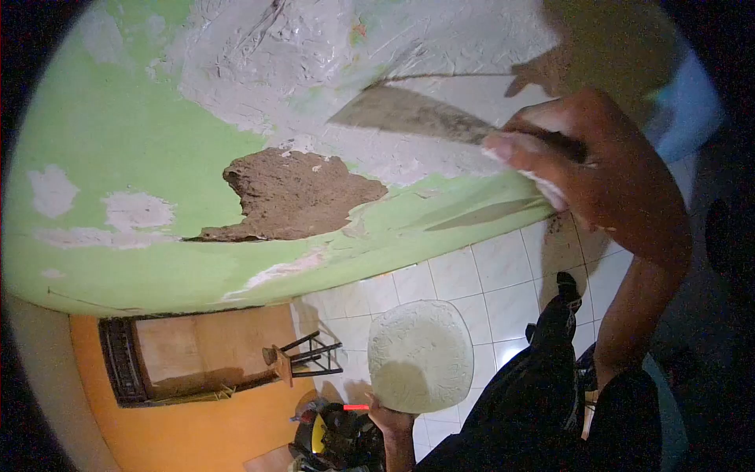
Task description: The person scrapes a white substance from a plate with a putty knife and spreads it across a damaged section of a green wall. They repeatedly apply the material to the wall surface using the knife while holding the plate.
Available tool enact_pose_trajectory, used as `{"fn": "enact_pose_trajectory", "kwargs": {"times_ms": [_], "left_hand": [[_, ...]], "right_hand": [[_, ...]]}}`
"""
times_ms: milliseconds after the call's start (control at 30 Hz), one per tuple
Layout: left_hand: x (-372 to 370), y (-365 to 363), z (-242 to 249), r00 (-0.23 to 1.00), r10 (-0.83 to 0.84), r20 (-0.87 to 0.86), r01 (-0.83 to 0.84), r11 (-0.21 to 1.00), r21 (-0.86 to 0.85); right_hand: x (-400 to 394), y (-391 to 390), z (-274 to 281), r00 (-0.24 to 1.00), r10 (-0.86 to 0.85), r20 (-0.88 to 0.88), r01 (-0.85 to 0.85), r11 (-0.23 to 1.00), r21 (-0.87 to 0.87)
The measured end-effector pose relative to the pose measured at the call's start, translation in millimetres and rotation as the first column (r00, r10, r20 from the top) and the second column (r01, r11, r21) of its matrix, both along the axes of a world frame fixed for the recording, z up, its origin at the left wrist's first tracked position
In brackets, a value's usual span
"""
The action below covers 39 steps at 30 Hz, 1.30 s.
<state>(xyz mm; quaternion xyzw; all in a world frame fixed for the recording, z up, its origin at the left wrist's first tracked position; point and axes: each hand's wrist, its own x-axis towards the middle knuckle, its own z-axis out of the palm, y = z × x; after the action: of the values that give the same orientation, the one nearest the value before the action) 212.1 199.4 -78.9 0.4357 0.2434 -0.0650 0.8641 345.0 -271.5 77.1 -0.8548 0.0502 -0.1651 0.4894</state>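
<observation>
A wide putty knife (417,112) is gripped in my right hand (586,149), the thumb pressed along the blade near the handle. Its blade lies close over the grey-white plastered patch of the wall (314,71), casting a shadow there. White paste is smeared on the thumb and fingers. My left hand (391,421) closes on the rim of a pale rounded-square plate (421,358), whose face bears whitish paste. Between plaster and green paint, a rough brown hole (303,197) shows bare wall material.
The view is turned sideways. Beyond the plate are white floor tiles (503,263), a wooden stool with dark legs (303,358), and a door (204,346) in an orange wall (189,436). Dark items with a yellow piece (318,437) stand near my left hand.
</observation>
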Motion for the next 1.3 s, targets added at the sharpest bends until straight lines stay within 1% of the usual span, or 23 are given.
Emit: {"fn": "enact_pose_trajectory", "kwargs": {"times_ms": [67, 200, 267, 300, 367, 400, 500, 533, 567, 633, 667, 700, 733, 767, 800, 833, 867, 900, 933, 1033, 1167, 1233, 1300], "left_hand": [[-1.7, -1.9, 0.7, 0.995, 0.084, -0.059, -0.077, 0.992, 0.105], [-1.7, -1.5, -0.1, 0.994, 0.09, -0.061, -0.086, 0.994, 0.069], [-1.6, -3.2, 2.1, 0.999, 0.035, -0.03, -0.035, 0.999, 0.0], [-1.4, -5.4, 3.2, 0.999, 0.031, -0.032, -0.031, 1.0, 0.002], [-0.4, -10.3, 7.1, 0.994, 0.086, -0.074, -0.08, 0.993, 0.082], [-0.1, -11.0, 8.5, 0.994, 0.082, -0.075, -0.076, 0.994, 0.084], [-0.7, -9.9, 7.2, 0.987, 0.13, -0.091, -0.118, 0.986, 0.12], [-2.1, -5.1, 3.7, 0.991, 0.108, -0.077, -0.1, 0.991, 0.094], [-3.0, -2.8, 1.6, 0.994, 0.087, -0.061, -0.082, 0.994, 0.067], [-4.1, -0.3, 0.0, 0.998, 0.052, -0.036, -0.05, 0.998, 0.044], [-3.3, -0.3, 0.2, 1.0, 0.013, -0.011, -0.013, 1.0, 0.024], [-2.0, -1.3, 0.7, 1.0, 0.012, -0.01, -0.011, 1.0, 0.023], [-0.3, -3.6, 1.9, 1.0, -0.013, -0.003, 0.013, 1.0, 0.021], [0.5, -5.6, 2.6, 0.999, -0.037, 0.005, 0.037, 0.999, 0.019], [0.4, -6.6, 2.5, 0.999, -0.039, 0.005, 0.039, 0.999, 0.021], [0.3, -7.0, 2.4, 1.0, -0.014, -0.002, 0.014, 0.998, 0.064], [0.7, -6.7, 2.1, 1.0, 0.011, -0.008, -0.01, 0.994, 0.108], [0.5, -3.0, -1.0, 1.0, 0.007, -0.011, -0.006, 0.993, 0.115], [0.1, 4.6, -6.4, 1.0, 0.003, -0.02, 0.0, 0.984, 0.181], [-0.9, 15.2, -15.6, 1.0, -0.019, -0.017, 0.023, 0.972, 0.233], [-4.3, 15.9, -18.6, 0.999, 0.003, -0.043, 0.003, 0.99, 0.14], [-5.8, 13.9, -19.4, 0.999, -0.006, -0.044, 0.013, 0.987, 0.158], [-7.5, 12.6, -18.7, 0.999, -0.019, -0.046, 0.027, 0.984, 0.176]], "right_hand": [[-7.1, -7.3, -9.2, 0.942, -0.058, 0.33, 0.1, 0.989, -0.111], [-11.0, 4.4, -22.6, 0.909, -0.118, 0.4, 0.146, 0.989, -0.039], [-7.5, 12.4, -16.8, 0.98, -0.007, 0.198, 0.023, 0.997, -0.076], [-3.5, 14.3, -10.0, 0.981, -0.012, 0.195, 0.027, 0.997, -0.075], [6.1, 12.8, 3.0, 0.99, 0.13, -0.051, -0.129, 0.991, 0.021], [6.6, 11.5, 0.5, 0.991, 0.126, -0.052, -0.125, 0.992, 0.023], [5.6, -0.2, -15.8, 0.996, 0.031, 0.087, -0.029, 0.999, -0.026], [2.8, -10.6, -25.4, 0.916, 0.065, 0.396, 0.059, 0.954, -0.295], [-0.5, -19.0, -32.6, 0.744, 0.183, 0.642, 0.224, 0.837, -0.499], [-21.0, -25.3, -22.3, 0.824, 0.158, 0.545, 0.168, 0.849, -0.5], [-27.2, -23.8, -4.5, 0.998, -0.035, 0.057, 0.036, 0.999, -0.013], [-30.5, -23.1, 4.2, 0.879, 0.072, -0.472, 0.184, 0.861, 0.474], [-30.4, -22.2, -5.7, 0.879, 0.069, -0.472, 0.186, 0.861, 0.474], [-28.7, -19.7, -22.9, 0.998, -0.007, 0.063, 0.004, 0.999, 0.051], [-29.1, -19.3, -35.2, 0.815, 0.179, 0.551, 0.081, 0.907, -0.414], [-29.0, -12.5, -28.9, 0.816, 0.175, 0.551, 0.083, 0.908, -0.411], [-27.3, 0.2, -16.0, 0.963, 0.039, 0.267, -0.027, 0.998, -0.051], [-27.0, 6.4, -10.9, 0.996, 0.03, -0.078, -0.002, 0.943, 0.334], [-14.6, 10.7, -36.7, 0.973, -0.007, 0.23, -0.008, 0.998, 0.064], [-11.3, 30.4, -34.8, 0.987, 0.001, 0.161, -0.032, 0.981, 0.191], [4.0, 70.2, -70.3, 0.927, -0.211, 0.312, 0.116, 0.948, 0.296], [16.8, 83.8, -95.3, 0.793, -0.357, 0.493, 0.186, 0.913, 0.363], [29.1, 91.8, -111.9, 0.767, -0.367, 0.526, 0.184, 0.911, 0.368]]}}
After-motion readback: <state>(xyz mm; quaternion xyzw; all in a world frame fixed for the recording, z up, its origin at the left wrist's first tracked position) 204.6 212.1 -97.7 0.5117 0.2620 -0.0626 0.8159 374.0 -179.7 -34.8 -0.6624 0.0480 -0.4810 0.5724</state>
